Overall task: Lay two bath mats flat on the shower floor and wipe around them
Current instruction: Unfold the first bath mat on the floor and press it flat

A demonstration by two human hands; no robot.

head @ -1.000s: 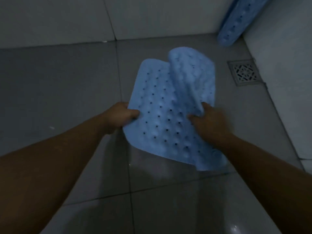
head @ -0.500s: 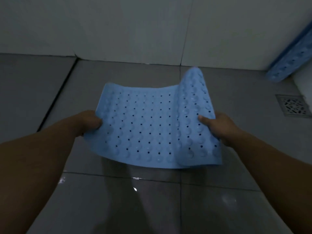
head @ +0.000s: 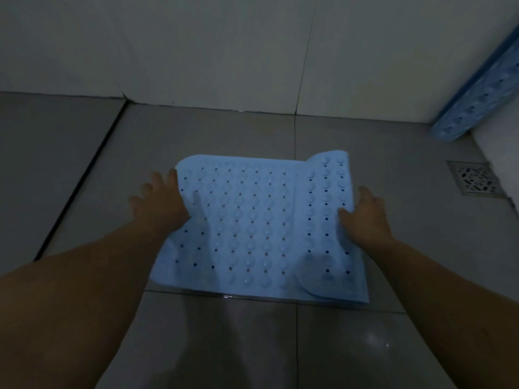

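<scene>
At frame centre the first bath mat (head: 247, 226) is nearly laid on the shower floor (head: 393, 169), its right strip folded, with left hand (head: 161, 202) spread and right hand (head: 365, 217) pinching it; the second mat (head: 474, 99), upper right, and wiping remain.

Mat (head: 252, 228) lowered onto floor (head: 224, 130), mostly unfolded.

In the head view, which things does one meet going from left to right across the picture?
left hand → blue bath mat → right hand → floor drain; the second mat leans against the wall above the drain.
</scene>
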